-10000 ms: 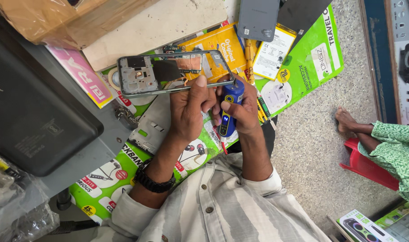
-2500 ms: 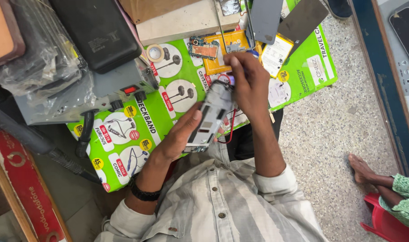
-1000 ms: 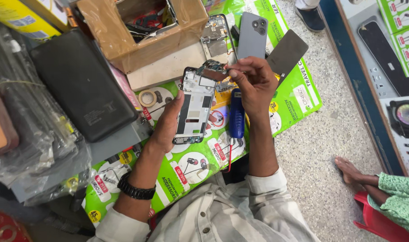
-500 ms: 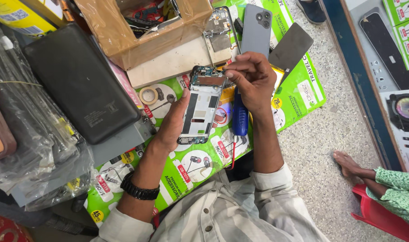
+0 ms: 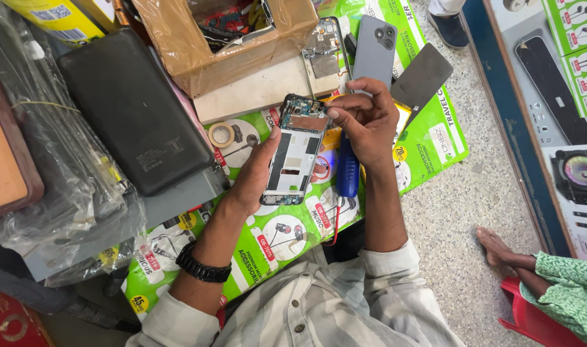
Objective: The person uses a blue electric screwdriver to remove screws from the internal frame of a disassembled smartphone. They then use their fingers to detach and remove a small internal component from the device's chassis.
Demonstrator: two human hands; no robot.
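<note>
**Opened phone held over green poster, both hands engaged**

Opened phone (image 5: pixel 295 153): back cover off, inner frame and circuit board exposed, held upright-ish above the green poster (image 5: pixel 428 144), roughly centre of view.

Left hand (image 5: pixel 255 173): cradles the phone from its left side and underneath; fingers curled closed around the phone's edge, thumb along the left rim. Black bracelet (image 5: pixel 200 266) on the wrist.

Right hand (image 5: pixel 369 125): fingers pinched together at the phone's top right corner, touching the board area. Cannot tell whether anything small sits in the pinch. A blue-handled tool (image 5: pixel 347 172) hangs below this hand, handle tucked against the palm, just beside the phone's right edge.

Surroundings, outward:
- Roll of tape (image 5: pixel 221 134) on the poster, just left of the phone.
- Grey phone back (image 5: pixel 374 53) with camera cluster, lying above the right hand; a bare phone frame (image 5: pixel 322 46) beside it on the left; a flat dark panel (image 5: pixel 421 78) on its right.
- Cardboard box (image 5: pixel 197 45), open, holding mixed parts, resting on a pale board (image 5: pixel 261 93).
- Large black case (image 5: pixel 136 109) to the left, near clear plastic bags (image 5: pixel 55 193).
- Speckled floor (image 5: pixel 460 212) at right; another person's bare foot (image 5: pixel 496 247) and green patterned clothing at lower right, well apart from the work.
</note>
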